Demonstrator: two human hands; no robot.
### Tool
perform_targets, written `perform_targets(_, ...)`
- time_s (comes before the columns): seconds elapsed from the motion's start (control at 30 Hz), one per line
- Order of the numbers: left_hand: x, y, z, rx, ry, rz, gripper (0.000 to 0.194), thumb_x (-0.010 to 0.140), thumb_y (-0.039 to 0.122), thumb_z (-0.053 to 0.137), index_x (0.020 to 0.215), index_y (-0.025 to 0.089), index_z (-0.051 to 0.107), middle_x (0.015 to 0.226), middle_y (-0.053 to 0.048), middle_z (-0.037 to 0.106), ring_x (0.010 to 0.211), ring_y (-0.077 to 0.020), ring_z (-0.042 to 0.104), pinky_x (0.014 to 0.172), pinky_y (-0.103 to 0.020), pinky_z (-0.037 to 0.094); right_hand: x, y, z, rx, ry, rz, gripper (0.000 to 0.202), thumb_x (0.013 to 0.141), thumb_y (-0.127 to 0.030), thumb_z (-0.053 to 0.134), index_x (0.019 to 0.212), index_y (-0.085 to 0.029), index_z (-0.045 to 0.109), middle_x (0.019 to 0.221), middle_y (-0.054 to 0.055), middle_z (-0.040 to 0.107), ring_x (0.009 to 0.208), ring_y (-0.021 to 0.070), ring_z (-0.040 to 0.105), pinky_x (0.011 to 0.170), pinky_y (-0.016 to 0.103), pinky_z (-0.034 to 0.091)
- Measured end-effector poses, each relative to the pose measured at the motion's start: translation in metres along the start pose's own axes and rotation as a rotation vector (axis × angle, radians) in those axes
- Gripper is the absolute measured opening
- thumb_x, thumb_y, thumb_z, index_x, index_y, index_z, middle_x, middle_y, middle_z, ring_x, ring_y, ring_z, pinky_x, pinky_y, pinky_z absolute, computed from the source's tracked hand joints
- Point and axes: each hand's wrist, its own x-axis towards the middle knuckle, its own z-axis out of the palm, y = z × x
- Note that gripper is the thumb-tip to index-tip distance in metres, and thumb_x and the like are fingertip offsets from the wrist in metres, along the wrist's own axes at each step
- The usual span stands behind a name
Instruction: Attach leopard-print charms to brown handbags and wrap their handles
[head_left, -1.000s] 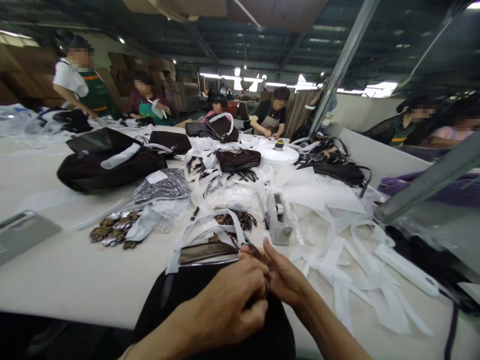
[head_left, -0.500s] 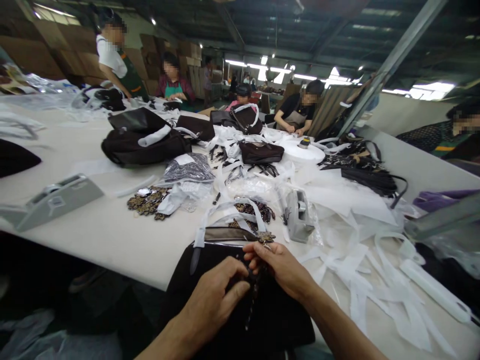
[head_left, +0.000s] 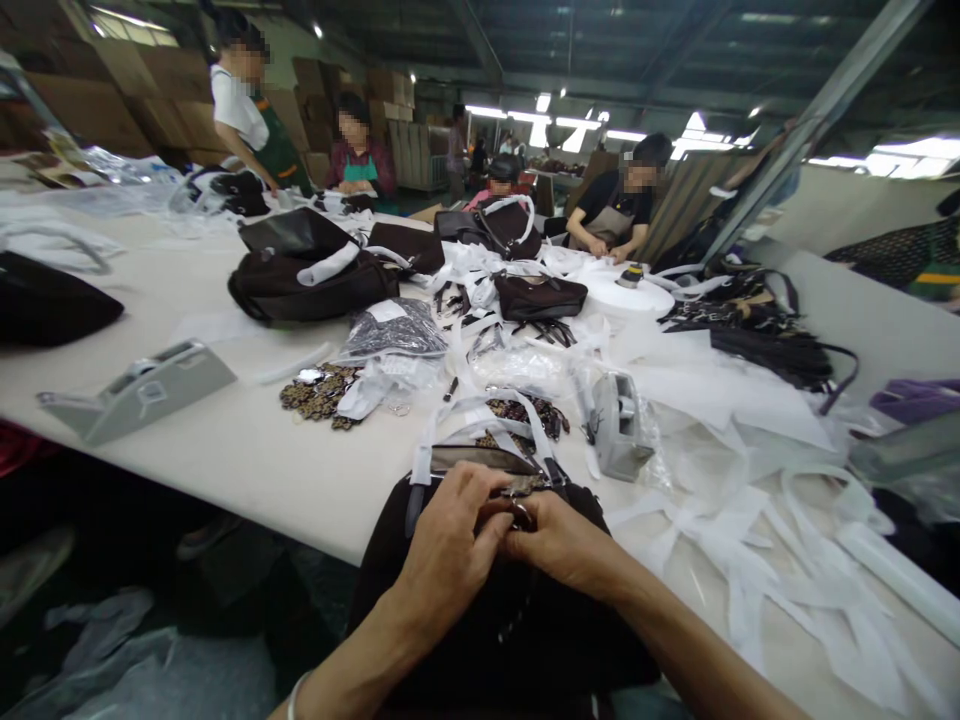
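A dark handbag leans at the table's near edge, its handles wrapped in white paper. Over its zipped opening my two hands meet. My right hand pinches a bag charm by its metal ring; the patterned charm lies by the fingertips. My left hand is closed at the same ring, thumb and fingers together, partly hiding it. A thin beaded strand hangs below onto the bag's front.
Two grey tape dispensers flank the bag. Patterned charms lie in a pile beside a plastic bag of dark pieces. White paper strips cover the right side. More dark handbags and several co-workers are beyond.
My left hand has moved up and inward to meet the right at the charm's ring. The view has shifted slightly, moving the table's things rightward.
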Motion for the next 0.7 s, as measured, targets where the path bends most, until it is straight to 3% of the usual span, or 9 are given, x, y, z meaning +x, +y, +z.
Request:
perform_targets(0.1,0.003,-0.011,-0.001,0.089,-0.024,0.158,0.041,0.087,0.007,0.055,0.123,0.026,0.057,0.132,-0.006,0.055,0.127,-0.0236,0.045,0.107,-0.042,0.036,0.005,0.003,0.004,0.077,-0.031,-0.020,0.011,0.074,-0.016,0.062,0.082,-0.016,0.070,0.075,-0.003,0.062,0.071,0.0132,0.052,0.067,0.024,0.039)
perform_targets(0.23,0.007,-0.025,-0.005,0.068,-0.082,0.118,0.013,0.087,0.021,0.064,0.100,0.024,0.064,0.124,-0.004,0.063,0.127,-0.0238,0.047,0.107,-0.041,0.036,0.004,0.005,0.004,0.198,-0.069,0.085,0.014,0.073,-0.019,0.068,0.085,-0.014,0.072,0.078,0.000,0.066,0.072,0.0137,0.055,0.072,0.026,0.041)
perform_targets(0.4,0.008,-0.030,-0.009,-0.045,-0.164,-0.036,0.010,0.089,0.031,0.062,0.093,0.022,0.062,0.106,-0.004,0.068,0.103,-0.0202,0.060,0.095,-0.034,0.043,-0.003,0.005,-0.003,0.294,-0.090,0.096,0.021,0.075,-0.025,0.071,0.093,-0.014,0.073,0.085,0.002,0.068,0.078,0.0145,0.058,0.079,0.028,0.043)
perform_targets(0.57,0.006,-0.028,-0.013,-0.081,-0.191,-0.139,0.020,0.092,0.038,0.055,0.091,0.020,0.064,0.088,-0.002,0.067,0.084,-0.0177,0.060,0.081,-0.029,0.044,-0.008,0.012,-0.007,0.319,0.075,0.100,0.036,0.084,-0.044,0.065,0.105,-0.017,0.072,0.086,0.003,0.069,0.076,0.0147,0.060,0.077,0.029,0.045)
perform_targets(0.7,0.006,-0.028,-0.015,-0.159,-0.214,-0.174,0.020,0.093,0.036,0.054,0.088,0.019,0.064,0.081,0.001,0.065,0.076,-0.0151,0.059,0.075,-0.025,0.043,-0.006,0.018,-0.005,0.255,0.193,0.106,0.042,0.084,-0.053,0.061,0.101,-0.017,0.073,0.080,0.003,0.070,0.073,0.0156,0.062,0.072,0.028,0.046)
